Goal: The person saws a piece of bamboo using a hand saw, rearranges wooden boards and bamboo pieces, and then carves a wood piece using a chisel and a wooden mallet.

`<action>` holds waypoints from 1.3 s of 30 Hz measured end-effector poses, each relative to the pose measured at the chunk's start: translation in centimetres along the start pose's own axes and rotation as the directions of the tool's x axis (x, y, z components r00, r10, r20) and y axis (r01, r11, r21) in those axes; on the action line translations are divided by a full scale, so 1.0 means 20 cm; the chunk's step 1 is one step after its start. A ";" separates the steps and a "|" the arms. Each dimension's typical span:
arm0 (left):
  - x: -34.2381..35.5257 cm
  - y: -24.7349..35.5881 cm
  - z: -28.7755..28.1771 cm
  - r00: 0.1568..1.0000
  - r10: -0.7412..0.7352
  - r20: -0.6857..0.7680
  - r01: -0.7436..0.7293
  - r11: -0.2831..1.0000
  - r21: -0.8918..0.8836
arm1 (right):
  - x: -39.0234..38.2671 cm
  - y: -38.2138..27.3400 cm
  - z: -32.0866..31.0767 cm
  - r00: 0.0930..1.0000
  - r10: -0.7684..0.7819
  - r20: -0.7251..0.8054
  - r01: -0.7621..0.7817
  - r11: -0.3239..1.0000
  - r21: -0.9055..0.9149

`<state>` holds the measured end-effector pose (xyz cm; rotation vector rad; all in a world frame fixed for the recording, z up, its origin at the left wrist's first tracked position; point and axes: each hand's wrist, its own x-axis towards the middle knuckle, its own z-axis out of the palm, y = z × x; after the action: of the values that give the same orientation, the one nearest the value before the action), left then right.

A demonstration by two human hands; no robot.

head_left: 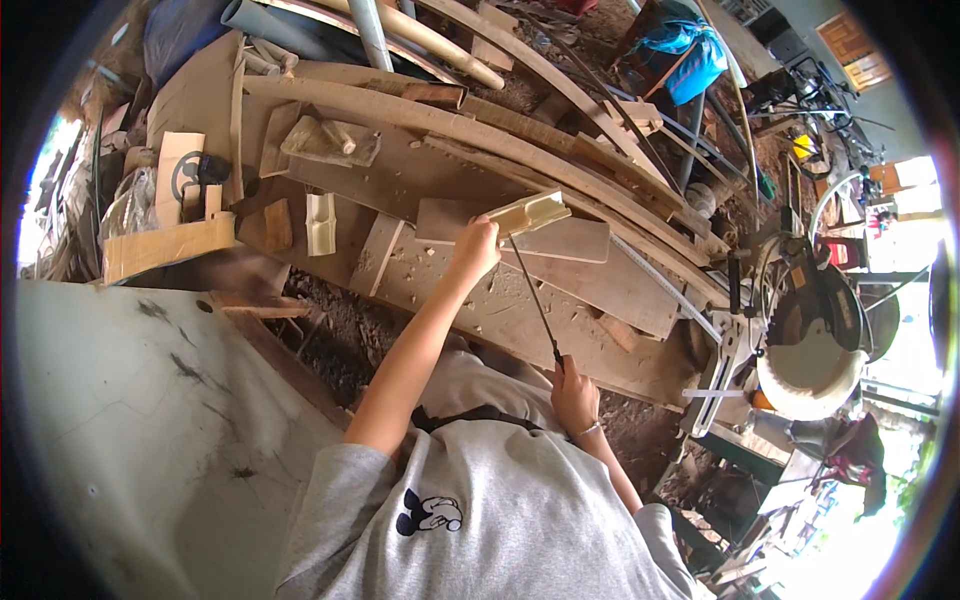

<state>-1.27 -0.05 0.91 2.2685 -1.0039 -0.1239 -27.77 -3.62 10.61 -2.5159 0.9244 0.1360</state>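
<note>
My left hand [480,246] is closed on the near end of a split bamboo piece [535,211], holding it raised over the wooden bench with its pale hollow side showing. In my right hand [575,396], close to my body, is the dark handle of a long thin-bladed tool [536,300]; whether it is a knife or a file I cannot tell. The blade slants up and left, its tip at the underside of the bamboo. Another split bamboo piece [321,225] lies on the bench to the left.
Loose boards [560,242] and shavings cover parts of the bench [450,290]. A cardboard box [165,250] and a pale panel [150,420] are at the left. Long curved planks [400,108] run behind. A cutting machine with a round disc [812,380] stands at the right.
</note>
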 end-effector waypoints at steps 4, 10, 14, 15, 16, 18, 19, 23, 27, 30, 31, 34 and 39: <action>0.00 -0.01 0.01 1.000 -0.003 -0.004 0.003 1.000 0.026 | -0.01 0.02 0.02 1.000 -0.018 -0.007 0.019 0.999 0.050; 0.01 -0.03 0.03 0.999 -0.030 0.035 0.030 0.999 -0.017 | 0.01 0.02 0.04 0.999 -0.007 -0.032 0.009 0.998 0.058; 0.01 -0.03 0.03 0.999 -0.027 0.039 0.026 1.000 0.015 | 0.02 0.03 0.03 1.000 -0.019 -0.005 0.020 0.999 0.027; 0.01 -0.03 0.03 0.999 -0.028 0.029 0.028 1.000 0.010 | 0.02 0.03 0.03 1.000 -0.020 -0.003 0.020 0.999 0.026; 0.01 -0.03 0.03 0.999 -0.030 0.029 0.030 1.000 0.009 | 0.02 0.03 0.04 1.000 -0.019 -0.004 0.020 1.000 0.024; 0.01 -0.03 0.03 0.999 -0.028 0.024 0.028 1.000 -0.014 | 0.02 0.03 0.04 1.000 -0.018 -0.004 0.018 1.000 0.021; 0.01 -0.03 0.03 0.999 -0.028 0.024 0.029 0.999 -0.015 | 0.02 0.03 0.04 1.000 -0.025 -0.010 0.025 0.999 0.025; 0.01 -0.03 0.03 0.999 -0.026 0.022 0.026 0.999 -0.027 | 0.02 0.02 0.02 1.000 -0.018 0.007 0.018 0.999 0.028; 0.01 -0.04 0.04 0.998 -0.031 0.059 0.033 0.999 -0.034 | 0.00 0.00 0.00 0.999 -0.046 0.004 0.046 0.999 0.014; 0.01 -0.05 0.04 0.999 -0.035 0.029 0.036 0.999 -0.036 | 0.01 0.00 0.00 0.999 0.009 0.032 -0.011 0.999 0.051; 0.01 -0.04 0.04 0.999 -0.035 0.030 0.036 0.999 -0.037 | 0.01 0.00 0.00 1.000 0.010 0.028 -0.011 0.999 0.046; 0.01 -0.03 0.03 0.999 -0.031 0.012 0.031 0.997 -0.068 | 0.01 0.03 0.02 1.000 0.020 -0.006 -0.020 0.999 0.047; 0.01 -0.03 0.04 1.000 -0.005 -0.013 0.005 1.000 0.010 | 0.03 0.02 0.02 0.999 0.053 0.008 -0.053 0.997 0.052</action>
<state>-1.01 -0.25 -0.17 2.2785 -0.9949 -0.1060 -27.61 -3.99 9.92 -2.4422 0.9800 0.1353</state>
